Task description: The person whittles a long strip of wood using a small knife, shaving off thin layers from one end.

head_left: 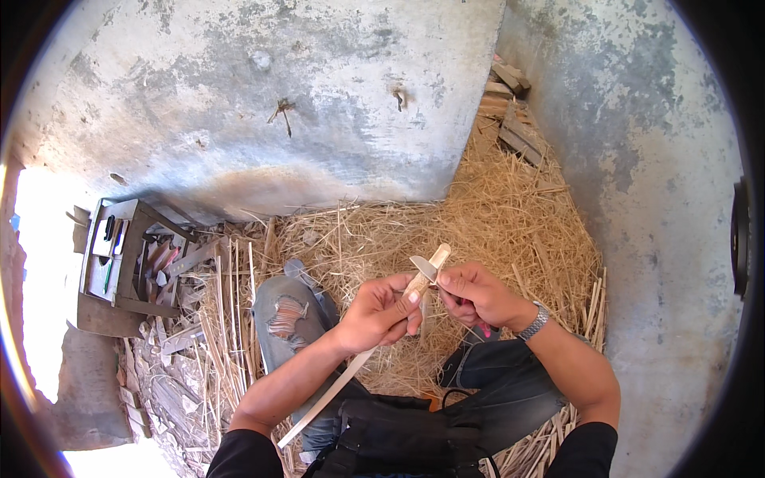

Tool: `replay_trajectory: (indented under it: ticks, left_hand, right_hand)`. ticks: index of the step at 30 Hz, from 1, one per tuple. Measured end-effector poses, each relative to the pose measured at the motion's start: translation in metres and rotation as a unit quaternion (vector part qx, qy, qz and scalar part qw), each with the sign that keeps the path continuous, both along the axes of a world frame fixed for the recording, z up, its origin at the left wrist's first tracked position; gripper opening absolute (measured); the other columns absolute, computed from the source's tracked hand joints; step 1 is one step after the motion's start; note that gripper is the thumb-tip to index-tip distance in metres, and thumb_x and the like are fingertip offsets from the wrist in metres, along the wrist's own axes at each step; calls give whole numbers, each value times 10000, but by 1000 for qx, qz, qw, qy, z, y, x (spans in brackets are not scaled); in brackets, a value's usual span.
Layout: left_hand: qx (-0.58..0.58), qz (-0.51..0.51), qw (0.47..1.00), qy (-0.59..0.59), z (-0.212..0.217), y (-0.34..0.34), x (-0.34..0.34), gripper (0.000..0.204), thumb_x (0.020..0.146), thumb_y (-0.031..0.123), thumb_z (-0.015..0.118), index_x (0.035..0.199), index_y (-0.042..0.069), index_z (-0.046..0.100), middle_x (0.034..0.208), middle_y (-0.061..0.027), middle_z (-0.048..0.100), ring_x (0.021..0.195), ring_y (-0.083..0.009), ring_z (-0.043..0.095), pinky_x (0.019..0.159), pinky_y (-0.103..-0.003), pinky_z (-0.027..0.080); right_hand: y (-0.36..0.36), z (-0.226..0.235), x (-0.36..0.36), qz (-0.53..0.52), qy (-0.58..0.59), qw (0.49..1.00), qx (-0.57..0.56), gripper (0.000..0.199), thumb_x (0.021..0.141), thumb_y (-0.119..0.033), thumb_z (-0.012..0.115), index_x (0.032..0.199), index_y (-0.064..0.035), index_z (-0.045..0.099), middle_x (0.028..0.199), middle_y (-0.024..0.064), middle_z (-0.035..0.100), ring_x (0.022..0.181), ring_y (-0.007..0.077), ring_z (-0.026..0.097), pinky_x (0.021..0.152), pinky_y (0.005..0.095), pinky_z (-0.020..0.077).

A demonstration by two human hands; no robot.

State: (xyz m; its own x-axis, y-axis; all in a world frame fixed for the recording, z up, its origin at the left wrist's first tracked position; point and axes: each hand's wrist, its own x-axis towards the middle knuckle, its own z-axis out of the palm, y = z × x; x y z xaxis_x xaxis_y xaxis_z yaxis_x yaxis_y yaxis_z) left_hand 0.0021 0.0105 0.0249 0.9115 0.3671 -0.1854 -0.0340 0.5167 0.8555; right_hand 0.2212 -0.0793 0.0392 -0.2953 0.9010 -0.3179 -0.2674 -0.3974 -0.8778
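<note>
- Left hand (386, 311) pinched the wooden piece (439, 255), its long axis slanting far and right.
- Right hand (478, 293), just right of it, gripped the knife (424, 268) crosswise.

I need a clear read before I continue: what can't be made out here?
All in the head view:
- Knife: handle mostly hidden by the right hand.
- Strip: upper part hidden by the left hand; whether it joins the wood piece is unclear.
- Watch: dial turned away.
- Small items on the table: too small to identify.
- Dark shape, far right: cut off by the rim.
</note>
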Motion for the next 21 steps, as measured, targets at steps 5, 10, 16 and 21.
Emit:
replay_trajectory:
  ticks: [5,10,16,21]
  left_hand:
    - [18,-17,1000,-9,0,-1,0,312,1090,197,446,1312,-10,520,725,-113,648,386,-42,404,378,-190,307]
    - [74,-1,997,2,-3,-2,1,334,1098,208,417,1339,-8,499,753,-133,672,386,-45,411,374,-193,314]
    - [108,157,982,-3,1,29,-21,342,1099,196,388,1346,-10,504,762,-143,687,361,-51,389,363,-198,306]
    - [72,92,993,-17,3,26,-23,351,1103,194,390,1362,-21,491,800,-149,694,381,-45,398,385,-194,328]
  right_hand:
    - [0,8,2,20,-21,999,16,502,1066,-364,487,659,-71,491,506,-43,372,408,48,282,386,248,220]
    - [1,2,8,52,21,997,-54,523,1046,-354,494,600,-82,474,508,-38,394,419,49,301,398,243,244]
    - [-5,10,6,137,3,991,2,478,1021,-353,544,642,-62,528,505,-12,431,402,75,357,377,262,279]
    - [11,-4,31,-215,-388,892,89,371,1016,-341,588,825,-24,600,600,8,518,500,121,459,477,288,377]
